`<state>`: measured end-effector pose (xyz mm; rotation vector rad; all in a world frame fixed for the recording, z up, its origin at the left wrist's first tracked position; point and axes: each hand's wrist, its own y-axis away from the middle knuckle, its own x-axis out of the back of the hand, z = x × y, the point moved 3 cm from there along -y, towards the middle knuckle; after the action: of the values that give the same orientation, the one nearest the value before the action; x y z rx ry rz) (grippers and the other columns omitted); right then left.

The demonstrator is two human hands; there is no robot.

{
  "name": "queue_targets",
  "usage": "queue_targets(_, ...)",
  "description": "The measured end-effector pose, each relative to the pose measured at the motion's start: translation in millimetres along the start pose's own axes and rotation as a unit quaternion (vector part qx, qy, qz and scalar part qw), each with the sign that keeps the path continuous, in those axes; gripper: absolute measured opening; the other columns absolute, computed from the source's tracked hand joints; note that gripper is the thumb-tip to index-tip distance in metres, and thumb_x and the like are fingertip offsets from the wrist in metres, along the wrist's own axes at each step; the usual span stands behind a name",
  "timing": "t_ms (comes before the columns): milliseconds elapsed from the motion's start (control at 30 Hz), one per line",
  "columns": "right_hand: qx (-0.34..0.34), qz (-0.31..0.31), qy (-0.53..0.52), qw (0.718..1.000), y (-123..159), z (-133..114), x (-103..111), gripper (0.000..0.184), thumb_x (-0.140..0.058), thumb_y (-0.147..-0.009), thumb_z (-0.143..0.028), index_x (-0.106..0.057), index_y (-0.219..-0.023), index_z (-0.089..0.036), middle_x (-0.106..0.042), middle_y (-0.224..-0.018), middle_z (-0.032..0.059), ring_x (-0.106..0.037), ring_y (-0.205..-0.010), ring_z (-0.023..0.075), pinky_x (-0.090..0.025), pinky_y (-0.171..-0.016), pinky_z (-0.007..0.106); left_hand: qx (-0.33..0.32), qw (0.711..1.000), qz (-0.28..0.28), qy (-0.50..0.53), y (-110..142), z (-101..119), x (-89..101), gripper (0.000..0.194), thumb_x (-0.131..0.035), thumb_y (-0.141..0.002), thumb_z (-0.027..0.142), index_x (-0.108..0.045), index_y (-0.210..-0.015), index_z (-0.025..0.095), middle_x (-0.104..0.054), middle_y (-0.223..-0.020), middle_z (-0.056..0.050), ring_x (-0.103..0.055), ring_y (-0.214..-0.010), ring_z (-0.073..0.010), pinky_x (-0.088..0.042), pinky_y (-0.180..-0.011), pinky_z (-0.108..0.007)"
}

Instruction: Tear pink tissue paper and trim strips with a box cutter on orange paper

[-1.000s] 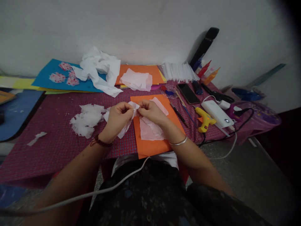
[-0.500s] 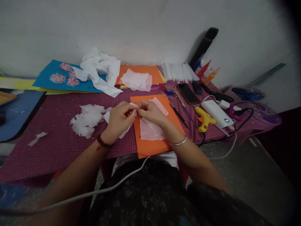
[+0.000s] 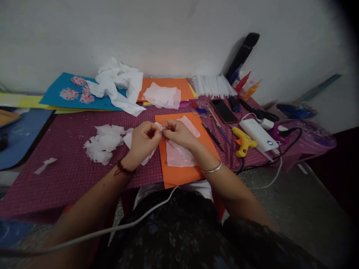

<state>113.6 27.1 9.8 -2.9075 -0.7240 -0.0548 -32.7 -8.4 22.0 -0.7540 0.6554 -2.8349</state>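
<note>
My left hand and my right hand meet above the left edge of an orange sheet, fingertips pinched together. Between them shows a small piece of white tissue paper, mostly hidden by the fingers. Pale pink tissue sheets lie on the orange sheet under my right hand. Left of my left hand sits a heap of torn white tissue. More white tissue pokes out beneath my left hand.
Behind are a blue sheet with pink-white tissue balls, crumpled white tissue and stacked pink tissue. To the right lie a pen, phone, yellow glue gun, white power bank and cables.
Both hands stay at nearly the same spot. The fingers of my left hand have curled and shifted slightly; the papers on the table have not moved.
</note>
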Motion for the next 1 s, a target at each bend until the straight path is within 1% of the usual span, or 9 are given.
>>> queue_targets(133,0.002,-0.006,0.008,1.000,-0.3,2.3,1.5,0.014,-0.054,-0.073,-0.011,-0.047,-0.073,-0.022,-0.051,-0.061,-0.0079,-0.050,-0.059,0.0089,-0.039,-0.058,0.023,0.074,0.995,0.010,0.062,-1.1,-1.2,0.5,0.010,-0.061,-0.074,0.019,-0.059,-0.065,0.021,-0.060,-0.063,0.001,-0.053,-0.058,-0.0140,-0.040,-0.058,-0.028)
queue_targets(200,0.002,-0.002,0.007,1.000,-0.5,2.3,1.8,0.013,-0.054,-0.073,-0.011,-0.048,-0.073,-0.022,-0.051,-0.062,-0.0079,-0.050,-0.059,0.0091,-0.040,-0.058,0.024,0.094,0.992,0.005,0.084,-1.3,-1.4,0.1,0.010,-0.062,-0.075,0.020,-0.060,-0.065,0.020,-0.060,-0.062,0.002,-0.052,-0.056,-0.0134,-0.040,-0.057,-0.028)
queue_targets(267,0.002,0.006,0.001,1.000,-0.5,1.3,1.6,0.010,-0.054,-0.073,-0.012,-0.051,-0.076,-0.021,-0.053,-0.064,-0.0072,-0.051,-0.060,0.0096,-0.041,-0.059,0.024,0.100,0.991,0.000,0.093,-1.2,-1.2,-0.1,0.009,-0.062,-0.074,0.020,-0.061,-0.066,0.020,-0.061,-0.062,0.002,-0.053,-0.056,-0.0131,-0.040,-0.057,-0.027)
queue_targets(400,0.011,0.023,0.012,1.000,0.3,-2.2,0.2,0.004,-0.058,-0.076,-0.018,-0.055,-0.077,-0.020,-0.058,-0.069,-0.0049,-0.054,-0.065,0.0103,-0.042,-0.063,0.025,0.076,0.995,0.001,0.070,-0.5,-0.7,0.7,0.009,-0.064,-0.076,0.021,-0.062,-0.067,0.020,-0.063,-0.066,0.001,-0.056,-0.061,-0.0143,-0.042,-0.060,-0.028)
queue_targets(533,0.030,0.041,0.061,0.997,1.2,-2.5,0.2,0.007,-0.061,-0.079,-0.024,-0.056,-0.076,-0.020,-0.055,-0.067,-0.0052,-0.049,-0.063,0.0104,-0.038,-0.061,0.026,0.028,0.999,-0.003,0.025,0.6,1.4,0.7,0.013,-0.064,-0.078,0.019,-0.059,-0.066,0.021,-0.061,-0.066,0.001,-0.055,-0.063,-0.0148,-0.043,-0.062,-0.029)
queue_targets(633,0.045,0.062,0.107,0.991,1.5,-0.4,1.5,0.008,-0.061,-0.079,-0.024,-0.056,-0.074,-0.020,-0.052,-0.065,-0.0055,-0.045,-0.061,0.0108,-0.035,-0.060,0.026,0.004,1.000,-0.006,-0.005,0.8,2.4,-0.3,0.015,-0.064,-0.077,0.015,-0.056,-0.066,0.022,-0.058,-0.066,0.002,-0.054,-0.063,-0.0148,-0.042,-0.061,-0.028)
queue_targets(800,0.055,0.086,0.175,0.979,2.7,-0.3,1.7,0.010,-0.061,-0.078,-0.020,-0.054,-0.072,-0.021,-0.053,-0.066,-0.0048,-0.045,-0.063,0.0115,-0.033,-0.062,0.028,-0.033,0.999,-0.002,-0.034,0.3,2.6,-2.8,0.018,-0.062,-0.075,0.013,-0.053,-0.062,0.022,-0.056,-0.063,0.002,-0.053,-0.064,-0.0150,-0.040,-0.062,-0.029)
queue_targets(867,0.048,0.095,0.176,0.979,2.8,-1.0,1.5,0.012,-0.061,-0.077,-0.019,-0.052,-0.070,-0.021,-0.051,-0.065,-0.0053,-0.044,-0.062,0.0112,-0.032,-0.061,0.028,-0.028,0.999,0.001,-0.017,0.7,2.2,-3.9,0.017,-0.061,-0.075,0.013,-0.053,-0.062,0.021,-0.055,-0.063,0.002,-0.052,-0.061,-0.0138,-0.039,-0.060,-0.028)
queue_targets(1000,0.036,0.097,0.110,0.988,1.3,-1.4,0.8,0.012,-0.060,-0.074,-0.021,-0.050,-0.068,-0.022,-0.049,-0.063,-0.0063,-0.042,-0.060,0.0104,-0.032,-0.059,0.026,0.027,0.997,0.006,0.070,1.0,-1.6,-5.8,0.013,-0.062,-0.075,0.017,-0.057,-0.064,0.020,-0.058,-0.063,0.003,-0.051,-0.058,-0.0115,-0.039,-0.057,-0.025)
